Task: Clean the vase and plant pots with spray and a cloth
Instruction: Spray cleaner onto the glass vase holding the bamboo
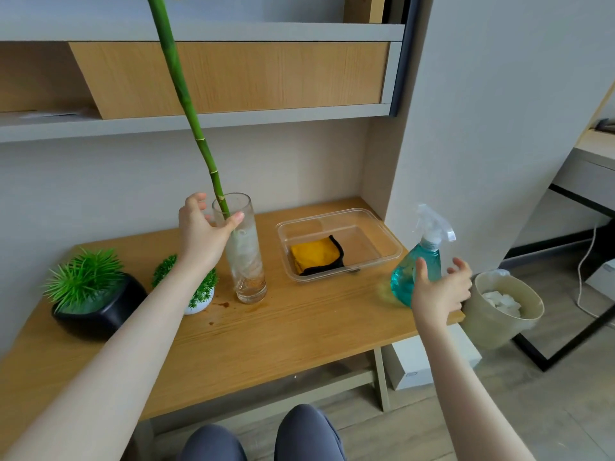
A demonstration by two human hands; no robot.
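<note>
A tall clear glass vase [248, 261] stands mid-desk with a long green bamboo stalk [186, 104] leaning out of it. My left hand [199, 231] holds the vase just below its rim, thumb across the front and fingers behind. A spray bottle [407, 277] of blue-green liquid with a clear trigger head stands at the desk's right edge. My right hand [441, 291] is spread in front of its body, thumb and fingers apart. A yellow cloth [314, 254] with black trim lies in a clear plastic tray [389, 241]. A black plant pot [100, 311] and a white plant pot [199, 302] stand on the left.
Brown stains [223, 306] mark the wooden desk [283, 331] near the vase's base. Shelving [233, 121] overhangs the desk. A beige bin [502, 311] with white waste sits on the floor right of the desk, beside a white box [419, 364]. My knees [263, 437] show below.
</note>
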